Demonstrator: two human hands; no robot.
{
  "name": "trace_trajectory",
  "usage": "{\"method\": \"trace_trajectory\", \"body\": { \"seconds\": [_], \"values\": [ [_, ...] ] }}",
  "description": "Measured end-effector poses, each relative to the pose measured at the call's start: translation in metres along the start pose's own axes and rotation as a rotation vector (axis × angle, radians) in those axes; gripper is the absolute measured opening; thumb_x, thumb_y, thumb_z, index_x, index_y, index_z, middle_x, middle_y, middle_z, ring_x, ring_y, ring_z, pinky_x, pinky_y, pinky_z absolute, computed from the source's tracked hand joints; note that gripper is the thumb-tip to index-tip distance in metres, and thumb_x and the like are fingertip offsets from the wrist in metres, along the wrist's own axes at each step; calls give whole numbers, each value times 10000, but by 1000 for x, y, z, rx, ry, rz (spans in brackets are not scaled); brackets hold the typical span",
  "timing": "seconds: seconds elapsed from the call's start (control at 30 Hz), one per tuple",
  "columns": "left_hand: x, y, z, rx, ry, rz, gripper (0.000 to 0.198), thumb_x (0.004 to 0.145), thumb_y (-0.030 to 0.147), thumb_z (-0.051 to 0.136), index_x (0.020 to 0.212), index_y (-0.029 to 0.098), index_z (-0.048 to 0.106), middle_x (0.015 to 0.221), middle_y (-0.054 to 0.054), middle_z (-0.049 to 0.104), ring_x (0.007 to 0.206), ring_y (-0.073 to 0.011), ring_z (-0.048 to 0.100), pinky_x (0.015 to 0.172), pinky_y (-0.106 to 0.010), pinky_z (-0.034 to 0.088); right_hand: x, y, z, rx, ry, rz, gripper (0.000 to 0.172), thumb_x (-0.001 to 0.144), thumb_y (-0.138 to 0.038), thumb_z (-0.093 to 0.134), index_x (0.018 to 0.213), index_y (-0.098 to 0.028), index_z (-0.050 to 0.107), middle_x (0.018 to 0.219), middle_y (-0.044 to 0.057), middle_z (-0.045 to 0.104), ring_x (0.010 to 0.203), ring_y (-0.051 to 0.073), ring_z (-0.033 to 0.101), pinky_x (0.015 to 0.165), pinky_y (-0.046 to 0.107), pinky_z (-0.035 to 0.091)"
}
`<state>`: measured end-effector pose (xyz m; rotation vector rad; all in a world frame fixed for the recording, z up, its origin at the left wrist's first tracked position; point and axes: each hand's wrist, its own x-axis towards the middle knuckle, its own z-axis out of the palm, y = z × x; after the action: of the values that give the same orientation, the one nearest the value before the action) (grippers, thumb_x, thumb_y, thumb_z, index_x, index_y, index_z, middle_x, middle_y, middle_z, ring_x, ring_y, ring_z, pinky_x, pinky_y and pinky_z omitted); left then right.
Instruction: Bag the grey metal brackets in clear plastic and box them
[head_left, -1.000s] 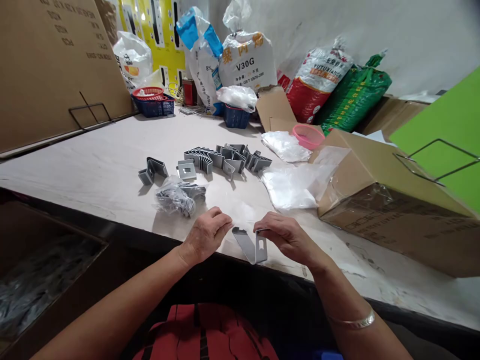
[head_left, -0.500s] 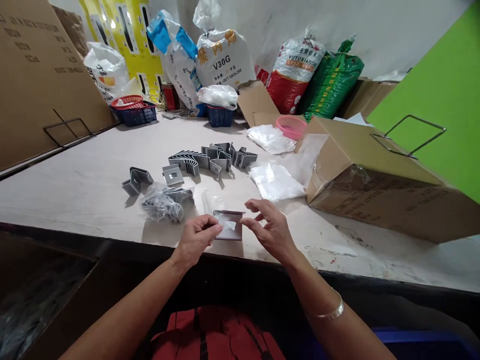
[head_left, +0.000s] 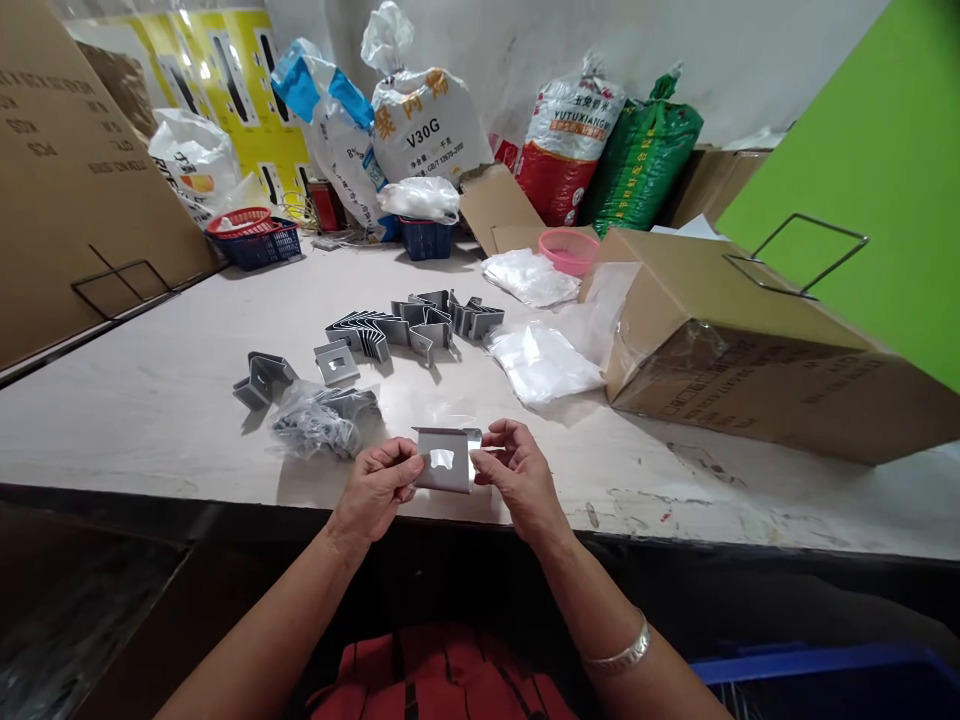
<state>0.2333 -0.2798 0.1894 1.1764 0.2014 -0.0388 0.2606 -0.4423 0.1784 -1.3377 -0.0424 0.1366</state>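
Here it is, the grey bent-metal bracket [head_left: 459, 474] with the cut-out window, up between two bare hands by the near edge of the pale worktop [head_left: 187, 430]! The left hand [head_left: 367, 495] has one end pinched, thumb in front; the right hand [head_left: 523, 485] keeps a narrow grip on the other, thumb at the edge, fingers curled. Left of them sits a crumpled clear plastic bag [head_left: 319, 425] with grey pieces inside, and beyond, a cluster of matching grey brackets [head_left: 386, 328]. Over right, flat white plastic bags [head_left: 544, 365] lie beside a big brown cardboard box [head_left: 750, 360].
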Motion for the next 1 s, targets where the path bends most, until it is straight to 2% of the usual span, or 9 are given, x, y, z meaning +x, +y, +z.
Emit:
{"method": "trace_trajectory", "body": {
  "seconds": [0.07, 0.2, 0.33, 0.47, 0.63, 0.77, 1.0],
  "values": [
    [-1, 0, -1, 14, -22, 11, 298, 484, 302, 769, 546, 118, 543, 453, 61, 400, 374, 1, 273, 361, -151, 191, 2, 0, 3, 14, 18, 8, 376, 574, -274, 681, 875, -218, 464, 732, -51, 479, 608, 82, 463, 467, 194, 440],
    [-3, 1, 1, 52, -42, 40, 279, 513, 301, 749, 543, 123, 537, 462, 58, 400, 383, -7, 290, 368, -159, 195, 3, 3, 8, -9, 57, -24, 247, 598, -250, 651, 785, -196, 499, 602, -76, 429, 527, 64, 412, 400, 163, 401],
    [-4, -1, 2, 70, -9, 62, 282, 514, 303, 746, 535, 126, 526, 473, 60, 401, 381, -10, 300, 372, -166, 197, 4, 8, 11, 38, 127, -41, 205, 634, -291, 654, 742, -175, 524, 537, -78, 463, 456, 57, 433, 408, 186, 416],
    [-2, -5, -5, 16, 21, 56, 273, 526, 294, 748, 564, 131, 531, 485, 65, 394, 386, -6, 291, 385, -163, 216, 4, 9, 11, 114, 96, -38, 198, 663, -303, 651, 629, -158, 521, 459, -76, 469, 399, 49, 438, 433, 194, 415],
    [-2, -5, -11, -14, 13, 47, 265, 535, 282, 751, 568, 131, 536, 489, 67, 383, 397, -7, 282, 389, -160, 213, 3, 7, 12, 191, 33, 16, 212, 619, -294, 692, 702, -177, 535, 518, -83, 501, 424, 56, 458, 417, 192, 416],
    [-3, -4, -8, -13, 15, 60, 265, 528, 276, 751, 554, 129, 532, 491, 63, 396, 406, -9, 297, 390, -157, 210, 4, 7, 15, 187, 35, 1, 193, 614, -262, 685, 609, -160, 521, 485, -79, 479, 394, 46, 429, 412, 191, 394],
    [-3, -11, 1, 86, 184, 175, 247, 537, 297, 723, 550, 130, 541, 402, 78, 360, 376, -11, 275, 390, -164, 207, 0, 9, 18, -15, 125, -80, 210, 638, -310, 658, 625, -175, 498, 501, -81, 439, 406, 43, 395, 391, 180, 334]
  ]
}}
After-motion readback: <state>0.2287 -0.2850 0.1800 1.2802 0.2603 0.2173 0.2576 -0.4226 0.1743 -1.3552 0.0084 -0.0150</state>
